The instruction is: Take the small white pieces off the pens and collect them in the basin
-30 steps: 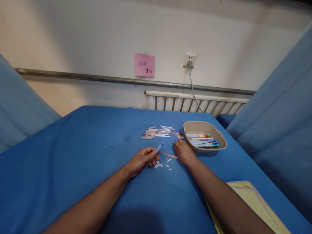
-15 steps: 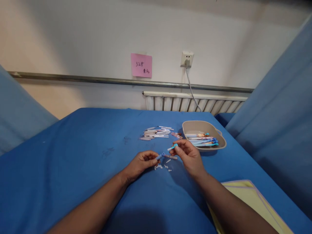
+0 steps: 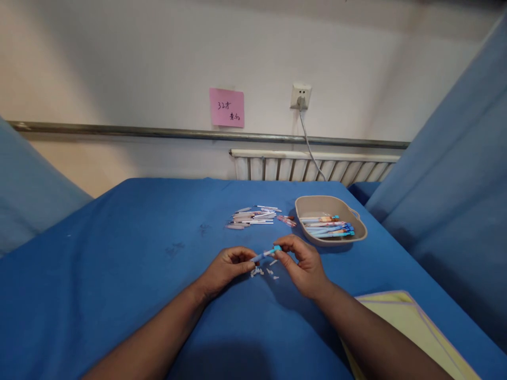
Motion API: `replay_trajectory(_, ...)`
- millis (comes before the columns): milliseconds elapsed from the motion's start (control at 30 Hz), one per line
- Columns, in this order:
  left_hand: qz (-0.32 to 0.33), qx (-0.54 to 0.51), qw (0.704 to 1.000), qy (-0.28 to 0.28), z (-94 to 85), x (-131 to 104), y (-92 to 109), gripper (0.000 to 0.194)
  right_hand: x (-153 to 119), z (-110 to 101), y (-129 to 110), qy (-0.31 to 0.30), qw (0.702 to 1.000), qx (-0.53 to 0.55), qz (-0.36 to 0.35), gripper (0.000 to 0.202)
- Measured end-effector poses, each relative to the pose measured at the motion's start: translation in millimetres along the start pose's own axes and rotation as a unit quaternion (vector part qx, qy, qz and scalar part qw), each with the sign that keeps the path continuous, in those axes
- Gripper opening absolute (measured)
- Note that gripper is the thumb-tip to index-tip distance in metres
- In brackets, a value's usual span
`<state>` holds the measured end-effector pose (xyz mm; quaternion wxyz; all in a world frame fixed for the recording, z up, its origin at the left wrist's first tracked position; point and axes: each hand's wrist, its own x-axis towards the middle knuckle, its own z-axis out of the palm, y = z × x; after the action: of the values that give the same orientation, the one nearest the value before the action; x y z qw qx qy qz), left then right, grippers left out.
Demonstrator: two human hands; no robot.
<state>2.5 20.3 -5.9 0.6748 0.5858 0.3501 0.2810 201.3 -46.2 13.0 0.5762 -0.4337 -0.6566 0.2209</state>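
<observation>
Between finger and thumb, my left hand (image 3: 228, 268) pinches a blue pen barrel (image 3: 259, 257), tilted up to the right. My right hand (image 3: 304, 264) grips a turquoise-topped pen piece (image 3: 277, 248) with a pale stem, which meets the open end of the barrel. How far the stem sits inside is too small to tell. Several small white plastic bits (image 3: 257, 272) lie on the blue cloth just below the hands. Beyond them is a loose pile of refills and pen parts (image 3: 253, 216), with a few reddish pen parts (image 3: 287, 220) at its right.
A beige basket (image 3: 361, 238) holding several pens (image 3: 330, 228) stands at the back right of the blue-covered table (image 3: 119, 253). A yellow cloth (image 3: 400, 322) lies at the front right, partly under my right forearm. Blue curtains (image 3: 447, 158) hang at both sides.
My right hand has moved down and left, bringing the turquoise-topped piece to the barrel's end. The left hand has hardly moved. The view has shifted slightly.
</observation>
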Motion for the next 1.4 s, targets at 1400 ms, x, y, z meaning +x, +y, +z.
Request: replay_trajectory(1400,-0.039,0.000,0.996,-0.076,8.3,-3,-6,0.033,-2,15,34,-0.065,0.978,0.113,0.161,0.025)
